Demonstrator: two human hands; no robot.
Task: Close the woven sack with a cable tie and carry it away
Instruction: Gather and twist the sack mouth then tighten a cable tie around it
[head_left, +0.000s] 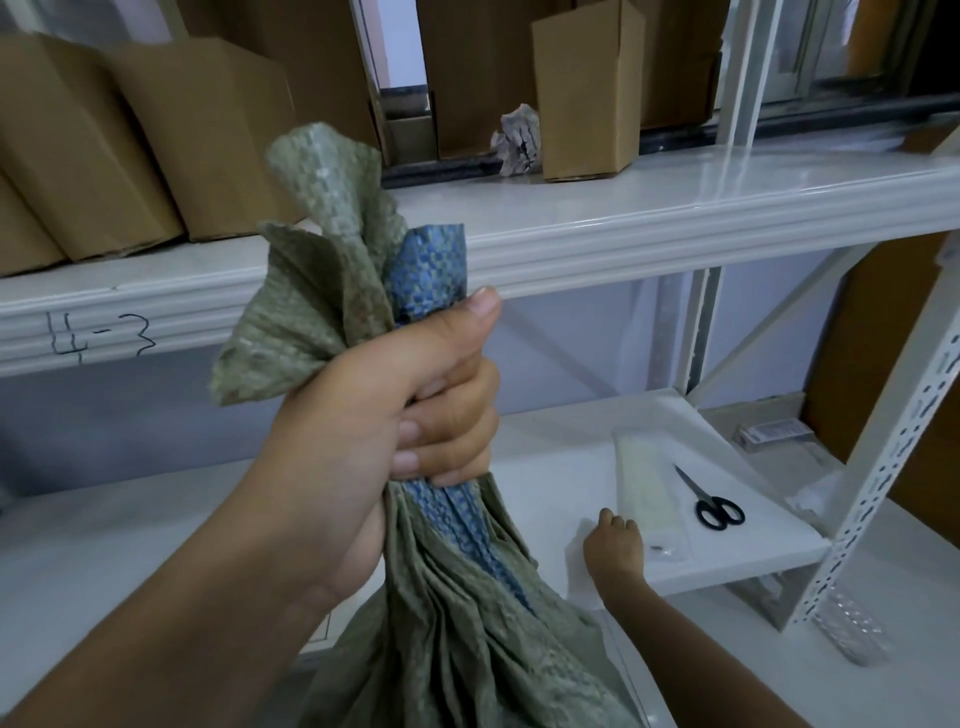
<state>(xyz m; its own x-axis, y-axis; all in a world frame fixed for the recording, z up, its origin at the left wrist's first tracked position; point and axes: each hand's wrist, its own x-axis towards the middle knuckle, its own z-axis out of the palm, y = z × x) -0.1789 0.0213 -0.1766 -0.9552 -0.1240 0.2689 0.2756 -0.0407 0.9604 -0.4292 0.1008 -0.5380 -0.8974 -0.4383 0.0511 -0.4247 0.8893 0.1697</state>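
A grey-green woven sack (457, 613) with a blue stripe hangs in front of me, its mouth bunched into a neck. My left hand (395, 415) grips that neck tightly, and the loose top fans out above my fist. My right hand (615, 545) reaches down onto the lower shelf, fingers resting beside a clear packet of white cable ties (649, 483). Whether it holds a tie I cannot tell; the fingers look curled at the packet's near end.
Black-handled scissors (714, 501) lie right of the packet on the lower shelf (571, 452). The upper shelf (623, 208), marked "4-3", carries cardboard boxes (587, 93) and crumpled paper (517, 137). A perforated white upright (883, 467) stands at the right.
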